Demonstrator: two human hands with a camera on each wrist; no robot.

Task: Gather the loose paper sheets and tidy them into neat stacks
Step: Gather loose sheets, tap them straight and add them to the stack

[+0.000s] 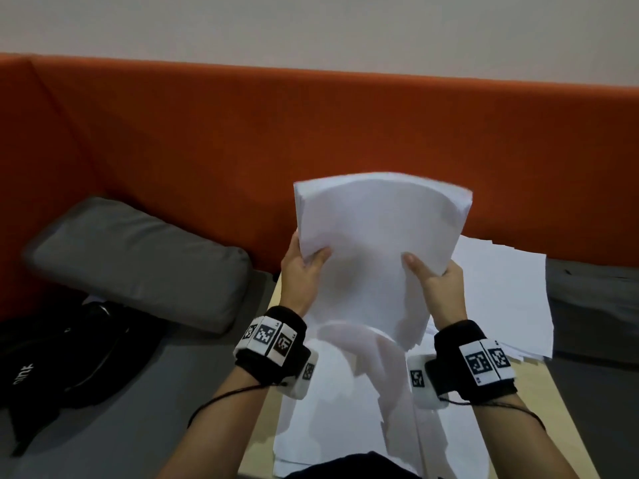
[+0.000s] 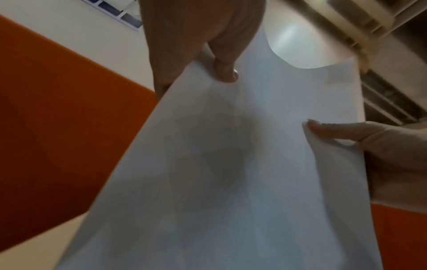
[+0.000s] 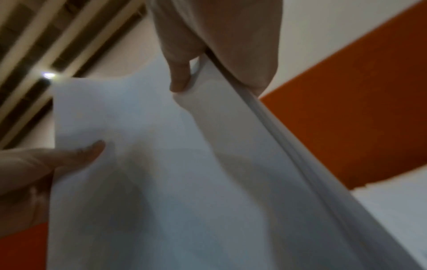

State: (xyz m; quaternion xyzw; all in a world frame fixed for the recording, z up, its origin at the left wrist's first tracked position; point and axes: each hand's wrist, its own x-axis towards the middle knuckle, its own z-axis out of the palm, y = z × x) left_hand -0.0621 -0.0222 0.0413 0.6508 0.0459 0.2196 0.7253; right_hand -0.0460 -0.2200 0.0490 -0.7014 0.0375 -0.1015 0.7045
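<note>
Office lounge nook: orange upholstered bench back, grey seat cushion, pale wooden table.

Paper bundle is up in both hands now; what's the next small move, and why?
Probably lower the paper bundle and tap its bottom edge on the table to square it. The left hand and right hand each pinch a side, the sheets bow between them, and the top edges look fanned and uneven. More loose sheets still lie spread on the table beyond.

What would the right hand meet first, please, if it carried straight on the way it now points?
Probably the orange backrest: the right hand, gripping the paper stack, points up and away toward it, though depth is unclear.
</note>
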